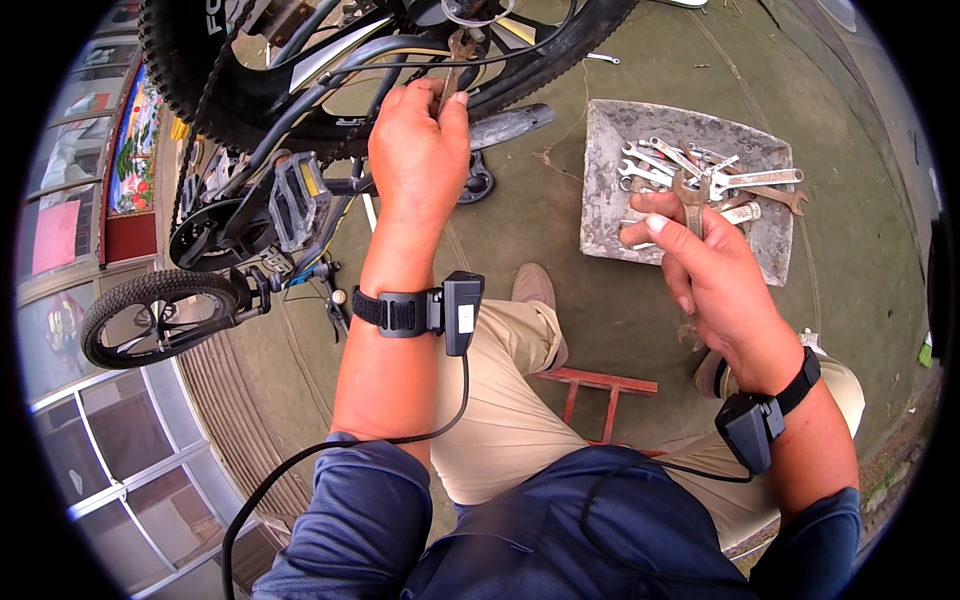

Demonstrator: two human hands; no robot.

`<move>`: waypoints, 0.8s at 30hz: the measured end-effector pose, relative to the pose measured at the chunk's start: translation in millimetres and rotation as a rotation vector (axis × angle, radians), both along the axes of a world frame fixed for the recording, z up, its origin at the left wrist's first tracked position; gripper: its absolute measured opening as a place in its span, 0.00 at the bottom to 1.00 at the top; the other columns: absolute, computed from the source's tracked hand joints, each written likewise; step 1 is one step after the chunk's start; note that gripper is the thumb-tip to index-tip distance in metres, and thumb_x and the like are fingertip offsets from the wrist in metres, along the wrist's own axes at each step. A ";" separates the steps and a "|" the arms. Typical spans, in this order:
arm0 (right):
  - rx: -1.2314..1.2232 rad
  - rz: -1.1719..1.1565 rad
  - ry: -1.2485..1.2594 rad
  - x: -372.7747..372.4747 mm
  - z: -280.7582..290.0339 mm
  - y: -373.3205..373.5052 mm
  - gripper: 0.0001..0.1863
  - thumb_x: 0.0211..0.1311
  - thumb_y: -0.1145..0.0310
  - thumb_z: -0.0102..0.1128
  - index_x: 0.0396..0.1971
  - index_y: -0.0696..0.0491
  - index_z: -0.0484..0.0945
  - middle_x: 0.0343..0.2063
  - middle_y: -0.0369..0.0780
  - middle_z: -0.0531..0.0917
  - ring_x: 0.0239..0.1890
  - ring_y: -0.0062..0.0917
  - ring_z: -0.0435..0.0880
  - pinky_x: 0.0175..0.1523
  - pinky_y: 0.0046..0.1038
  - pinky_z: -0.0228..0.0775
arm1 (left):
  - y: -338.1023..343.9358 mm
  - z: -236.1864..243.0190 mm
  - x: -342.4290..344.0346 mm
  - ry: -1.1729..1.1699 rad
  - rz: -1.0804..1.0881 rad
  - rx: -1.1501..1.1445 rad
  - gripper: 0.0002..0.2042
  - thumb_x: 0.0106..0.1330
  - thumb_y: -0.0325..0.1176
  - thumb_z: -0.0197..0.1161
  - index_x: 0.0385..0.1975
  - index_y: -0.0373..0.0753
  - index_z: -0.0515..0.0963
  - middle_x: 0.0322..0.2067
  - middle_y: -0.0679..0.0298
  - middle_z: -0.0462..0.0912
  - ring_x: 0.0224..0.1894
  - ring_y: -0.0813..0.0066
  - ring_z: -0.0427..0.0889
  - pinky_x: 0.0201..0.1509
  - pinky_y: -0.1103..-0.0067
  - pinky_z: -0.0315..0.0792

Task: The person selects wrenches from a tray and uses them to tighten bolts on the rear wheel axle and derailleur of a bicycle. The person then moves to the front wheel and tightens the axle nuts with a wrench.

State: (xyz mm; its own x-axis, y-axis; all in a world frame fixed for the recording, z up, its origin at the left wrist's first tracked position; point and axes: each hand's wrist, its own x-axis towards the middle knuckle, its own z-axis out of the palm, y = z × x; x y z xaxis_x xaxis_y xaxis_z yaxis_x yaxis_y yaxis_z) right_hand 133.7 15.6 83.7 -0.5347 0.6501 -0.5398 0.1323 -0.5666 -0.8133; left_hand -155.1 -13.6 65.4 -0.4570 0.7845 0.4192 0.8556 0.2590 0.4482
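My left hand (415,165) is closed around a rusty open-ended wrench (456,72). Its jaw end reaches up to the hub area of the bicycle's large black wheel (565,50); whether it sits on a nut I cannot make out. Over the near side of a grey metal tray (612,150), my right hand (725,270) grips a second rusty wrench (694,200), open jaw upward. Several silver wrenches (760,178) and rusty ones lie heaped in the tray. The bicycle's black pedal (300,203) is to the left of my left forearm.
The bicycle's other wheel (155,318) stands at the left, by a window front (150,460). Between my legs is a red metal frame (612,385). A small wrench (603,58) lies on the green floor (520,215). Black cables run from both wrist-worn devices (462,312).
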 end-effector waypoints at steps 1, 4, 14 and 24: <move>-0.045 0.010 0.034 0.6 0.4 1.5 0.22 0.73 0.58 0.54 0.56 0.59 0.74 0.41 0.39 0.85 0.16 0.10 0.63 0.21 0.15 0.53 | -0.3 -1.7 -0.7 -0.074 0.002 -0.005 0.12 0.66 0.35 0.68 0.40 0.31 0.81 0.27 0.63 0.80 0.26 0.76 0.77 0.33 0.77 0.73; -0.197 0.011 0.135 7.5 0.7 10.7 0.22 0.75 0.57 0.48 0.56 0.58 0.74 0.46 0.38 0.84 0.26 0.16 0.75 0.27 0.20 0.63 | -6.2 -0.3 21.6 -0.612 0.026 -0.106 0.12 0.67 0.35 0.67 0.41 0.31 0.80 0.25 0.68 0.78 0.24 0.84 0.74 0.27 0.81 0.70; -0.397 -0.122 0.592 9.0 -9.2 10.4 0.25 0.78 0.56 0.42 0.61 0.60 0.72 0.62 0.44 0.75 0.64 0.35 0.72 0.64 0.44 0.67 | -29.0 24.0 116.5 -1.330 -0.272 -0.312 0.12 0.72 0.38 0.64 0.45 0.35 0.78 0.27 0.70 0.77 0.26 0.86 0.72 0.25 0.84 0.67; -0.563 -0.159 0.801 9.8 -7.3 17.4 0.33 0.66 0.54 0.35 0.62 0.62 0.68 0.59 0.50 0.75 0.58 0.39 0.76 0.62 0.44 0.67 | -55.2 12.9 150.8 -1.297 -0.374 -0.212 0.11 0.75 0.35 0.59 0.48 0.34 0.78 0.36 0.67 0.84 0.34 0.86 0.77 0.37 0.85 0.73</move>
State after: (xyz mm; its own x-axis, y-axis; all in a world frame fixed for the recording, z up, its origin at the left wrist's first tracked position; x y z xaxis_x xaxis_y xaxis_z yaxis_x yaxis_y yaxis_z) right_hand 143.4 33.0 76.4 -0.8056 0.5052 -0.3096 -0.4496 -0.8615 -0.2359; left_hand -4.3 -68.8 78.3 -0.1747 0.9419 -0.2871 -0.1117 0.2707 0.9562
